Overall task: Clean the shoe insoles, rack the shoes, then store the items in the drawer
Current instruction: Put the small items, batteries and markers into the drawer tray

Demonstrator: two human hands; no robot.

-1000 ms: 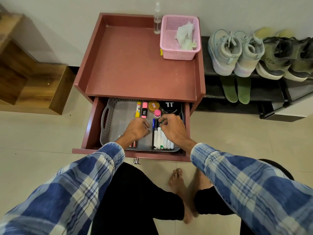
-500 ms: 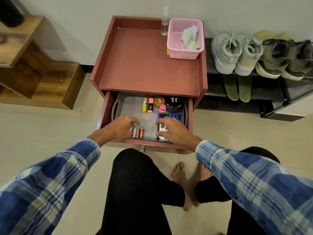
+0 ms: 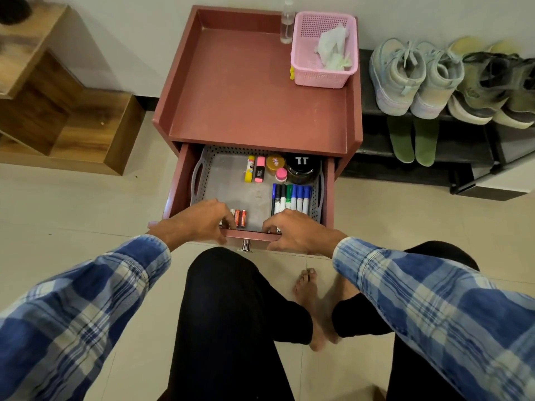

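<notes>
My left hand (image 3: 199, 222) and my right hand (image 3: 298, 234) are both on the front board of the open red-brown wooden drawer (image 3: 180, 183). On each hand the fingers curl over the top edge to the inside and the thumb stays on the outside, so each hand grips the board. The 2 hands are apart, and the small metal knob (image 3: 246, 245) shows between them, under the edge.

Inside the drawer lies a grey perforated plastic tray (image 3: 231, 192). Small orange batteries (image 3: 240, 217) lie just beside my left fingers. A row of markers with blue, black and green caps (image 3: 293, 198) lies near my right hand. At the back of the tray are a yellow highlighter (image 3: 249, 169), a pink highlighter (image 3: 259, 169), a yellow-lidded jar (image 3: 275, 163) and a black-lidded glass jar (image 3: 302, 166).

On the red-brown counter (image 3: 254, 105) above stand a pink plastic basket (image 3: 321, 78) with a crumpled white tissue (image 3: 333, 44) in it and a clear spray bottle (image 3: 286, 24) beside it.

To the right, the black shoe rack (image 3: 463, 146) carries pale grey sneakers (image 3: 417, 79) and olive-green shoes (image 3: 498, 88) on top, and 2 green insoles (image 3: 401, 140) on the shelf below.
</notes>
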